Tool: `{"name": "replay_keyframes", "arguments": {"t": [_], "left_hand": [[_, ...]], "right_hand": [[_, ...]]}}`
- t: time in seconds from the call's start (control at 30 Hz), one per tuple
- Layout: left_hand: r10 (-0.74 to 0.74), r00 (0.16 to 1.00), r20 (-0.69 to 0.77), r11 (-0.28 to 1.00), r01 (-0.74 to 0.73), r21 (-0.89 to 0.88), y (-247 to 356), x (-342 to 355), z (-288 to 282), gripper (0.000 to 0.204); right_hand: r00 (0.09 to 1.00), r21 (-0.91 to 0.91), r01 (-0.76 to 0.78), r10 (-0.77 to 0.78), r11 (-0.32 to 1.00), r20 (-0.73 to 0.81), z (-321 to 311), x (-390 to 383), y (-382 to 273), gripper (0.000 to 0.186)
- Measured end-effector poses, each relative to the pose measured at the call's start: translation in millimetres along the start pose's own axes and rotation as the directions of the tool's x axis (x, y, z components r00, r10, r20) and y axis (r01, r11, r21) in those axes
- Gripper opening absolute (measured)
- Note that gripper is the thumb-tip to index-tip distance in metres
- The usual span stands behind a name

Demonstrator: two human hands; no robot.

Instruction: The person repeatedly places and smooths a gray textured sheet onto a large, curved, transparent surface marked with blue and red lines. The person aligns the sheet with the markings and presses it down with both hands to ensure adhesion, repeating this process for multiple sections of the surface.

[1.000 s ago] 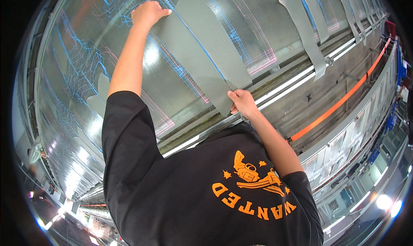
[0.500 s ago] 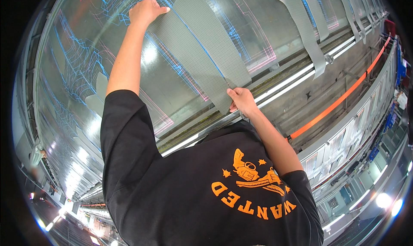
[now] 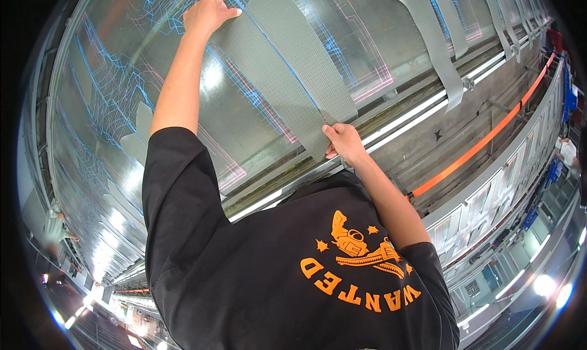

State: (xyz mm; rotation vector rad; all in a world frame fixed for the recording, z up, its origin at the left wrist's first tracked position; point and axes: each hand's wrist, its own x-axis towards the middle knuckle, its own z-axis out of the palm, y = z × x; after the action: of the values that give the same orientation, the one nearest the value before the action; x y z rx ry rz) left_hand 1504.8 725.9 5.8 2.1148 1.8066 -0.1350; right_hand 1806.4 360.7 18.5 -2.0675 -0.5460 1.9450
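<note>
Fingers of the left hand (image 3: 208, 15) lie together and flat, thumb stretched out, palm pressed on the far end of a long grey woven fabric strip (image 3: 287, 75) that runs slantwise across a big shiny sheet-metal panel marked with blue and pink lines (image 3: 110, 93). At the near end of that strip the right hand (image 3: 344, 142) is closed on the strip's lower corner, thumb on top and fingers curled under the edge, so the strip spans from one hand to the other. The strip's two long edges run straight and parallel; its surface lies flat on the panel between the hands. To the left of the strip the panel is bare metal, with only a small grey patch (image 3: 136, 136) well apart from it. To the right of the strip there is another stretch of bare panel, then more grey fabric strips (image 3: 437, 44) hanging side by side over the panel's lower edge. Just below the strip's near end runs a pale metal rail (image 3: 428, 105) along the panel's edge, and beyond that, further from the strip, an orange bar (image 3: 483, 143) follows the same direction. Both forearms come out of a black short-sleeved shirt with an orange print (image 3: 293, 258), which fills the view below the strip.
</note>
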Motion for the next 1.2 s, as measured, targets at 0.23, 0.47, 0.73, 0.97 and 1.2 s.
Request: {"name": "replay_keyframes", "arguments": {"t": [0.23,0.47,0.73,0.97,1.2], "left_hand": [[0.094,0.952,-0.292,0.983,-0.043,0.177,-4.6,-18.8,20.7,0.062],[0.377,0.821,-0.429,0.926,-0.345,0.155,36.4,-84.5,75.6,0.066],[0.509,0.846,-0.159,0.86,-0.494,0.128,70.6,-133.2,104.9,0.072],[0.541,0.837,-0.074,0.835,-0.525,0.166,81.1,-159.2,103.9,0.076],[0.645,0.762,0.062,0.76,-0.648,0.053,109.2,-218.9,116.8,0.074]], "right_hand": [[1.0,-0.018,-0.004,0.004,1.0,0.012,1.1,-1.7,-3.0,0.039],[1.0,-0.016,0.022,-0.022,1.0,-0.001,0.4,-0.2,1.5,0.04],[1.0,-0.034,0.023,-0.022,0.999,0.014,-0.1,1.6,4.1,0.041],[1.0,-0.006,0.03,-0.03,1.0,0.006,1.0,1.8,6.4,0.041],[0.999,-0.004,0.033,-0.033,0.999,-0.013,-0.7,-1.0,5.7,0.038]]}}
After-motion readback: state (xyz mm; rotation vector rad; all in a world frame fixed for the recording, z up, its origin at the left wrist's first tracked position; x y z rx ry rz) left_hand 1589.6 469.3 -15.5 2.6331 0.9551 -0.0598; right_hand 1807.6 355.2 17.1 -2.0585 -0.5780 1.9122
